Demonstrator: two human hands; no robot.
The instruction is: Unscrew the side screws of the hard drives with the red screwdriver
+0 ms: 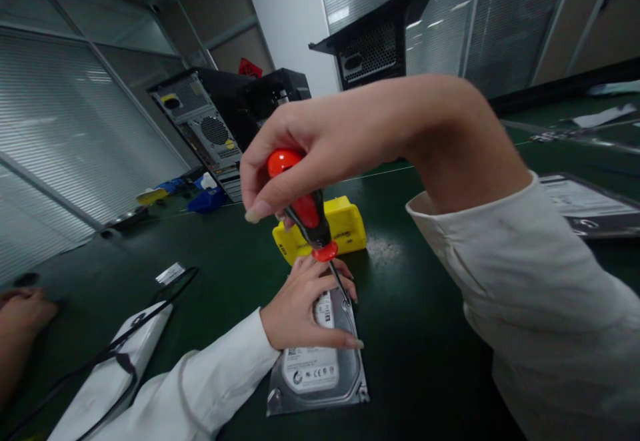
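My right hand [305,147] is wrapped round the handle of a red and black screwdriver [309,217], which points down and slightly right. The screwdriver's tip meets the upper right edge of a silver hard drive [345,377] with a white label. Across the upper part of the drive lies my left hand [310,304], thumb and fingers spread over its sides, pressing on it against the dark green table. Just behind the left hand stands a yellow box [345,224].
Computer cases [215,127] stand at the back, with another black case [373,51] right of them. A blue bin [207,199] sits back left. A white device [113,367] with a black cable lies left, near another person's hand [25,314]. Another drive-like item [590,204] lies right.
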